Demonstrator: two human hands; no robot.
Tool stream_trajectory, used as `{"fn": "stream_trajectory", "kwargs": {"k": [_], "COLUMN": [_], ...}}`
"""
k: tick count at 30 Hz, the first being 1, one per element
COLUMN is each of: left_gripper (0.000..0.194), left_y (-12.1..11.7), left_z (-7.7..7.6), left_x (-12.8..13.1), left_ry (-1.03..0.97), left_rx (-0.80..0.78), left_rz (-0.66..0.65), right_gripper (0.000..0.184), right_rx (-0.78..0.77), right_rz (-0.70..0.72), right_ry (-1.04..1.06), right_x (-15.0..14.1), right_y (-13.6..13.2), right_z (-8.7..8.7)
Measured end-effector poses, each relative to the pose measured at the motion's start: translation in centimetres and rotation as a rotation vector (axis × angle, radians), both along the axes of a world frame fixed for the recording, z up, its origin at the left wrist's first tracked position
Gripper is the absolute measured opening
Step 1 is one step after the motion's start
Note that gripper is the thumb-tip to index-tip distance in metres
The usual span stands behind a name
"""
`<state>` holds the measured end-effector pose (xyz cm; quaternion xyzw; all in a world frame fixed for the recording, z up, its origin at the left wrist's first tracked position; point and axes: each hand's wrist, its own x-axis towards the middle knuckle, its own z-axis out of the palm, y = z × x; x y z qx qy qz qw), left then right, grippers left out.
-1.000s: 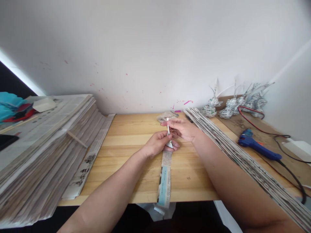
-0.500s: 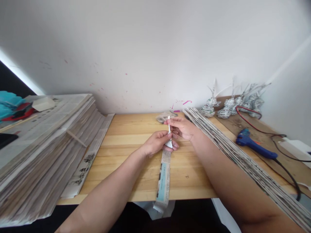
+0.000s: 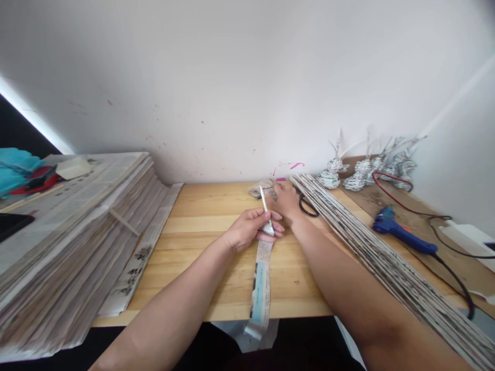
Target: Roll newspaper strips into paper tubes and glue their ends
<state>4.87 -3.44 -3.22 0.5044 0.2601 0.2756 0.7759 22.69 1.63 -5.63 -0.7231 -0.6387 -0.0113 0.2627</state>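
Observation:
My left hand (image 3: 251, 226) is closed around a strip of newspaper (image 3: 260, 288), with thumb and fingers pinching its partly rolled end. From that grip a thin white rolled point (image 3: 263, 198) sticks up. The flat part of the strip runs down over the table's front edge, and its lower end curls. My right hand (image 3: 286, 200) reaches to the back of the table, fingers apart, at a crumpled greyish-brown cloth-like bundle (image 3: 255, 191). Its fingertips are partly blurred against the bundle. Just right of that wrist is a black loop (image 3: 309, 206), like a scissors handle.
A tall newspaper stack (image 3: 96, 226) fills the left side. Long rolled paper sticks (image 3: 359, 247) lie along the right, beside a blue glue gun (image 3: 404, 234) with its cord. Woven paper figures (image 3: 330, 172) stand at the back right, near the wall (image 3: 232, 77).
My right hand has let go of the rolled paper point and moved back to the crumpled bundle. The black loop now shows. My left hand keeps its grip; the rolled point leans more left.

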Motion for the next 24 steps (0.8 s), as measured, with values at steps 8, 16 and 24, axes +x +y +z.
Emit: {"fn": "stream_trajectory", "kwargs": {"k": [8,16,24], "left_gripper": [0.031,0.025,0.029], "left_y": [0.0,0.2,0.2], "left_z": [0.0,0.1,0.3], "left_x": [0.1,0.1,0.1], "left_ry": [-0.052,-0.066,-0.068], "left_rx": [-0.032,-0.030,-0.030], "left_rz": [0.034,0.078,0.105], "right_gripper": [0.028,0.032,0.031], "right_rx": [-0.045,-0.053,0.138], "right_rz": [-0.013,0.000,0.183], "right_ry": [0.042,-0.103,0.084], "right_x": [0.3,-0.1,0.2], "right_y": [-0.5,-0.8,-1.6], "right_z": [0.5,0.6,1.9]}}
